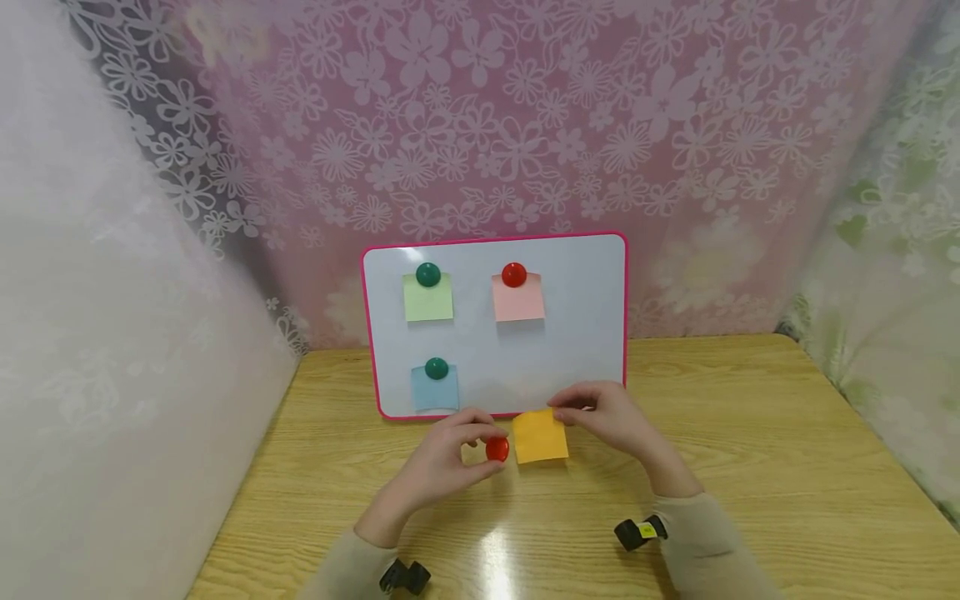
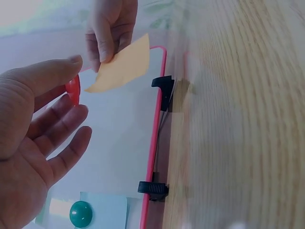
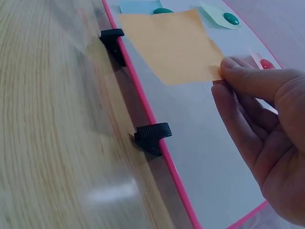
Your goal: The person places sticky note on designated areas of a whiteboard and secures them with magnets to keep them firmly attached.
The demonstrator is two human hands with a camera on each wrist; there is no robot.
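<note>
My left hand [image 1: 448,457] pinches a round red magnet [image 1: 497,449] between thumb and fingers, in front of the board's lower edge. Just to its right, my right hand [image 1: 609,418] holds an orange sticky note [image 1: 541,436] by its upper right corner. Magnet and note are close together but apart. Behind them a whiteboard [image 1: 577,333] with a pink frame stands propped upright. On it, green magnets hold a pale green note [image 1: 428,307] at top left and a light blue note [image 1: 435,393] at bottom left. A red magnet [image 1: 513,274] holds a pink note [image 1: 518,305] at top middle.
Black clips [image 3: 152,136] grip the whiteboard's bottom edge at the wooden table [image 1: 750,450]. Flowered curtains [image 1: 525,125] hang behind and along both sides. A black wrist camera [image 1: 405,577] sits on the left sleeve, another [image 1: 640,532] on the right.
</note>
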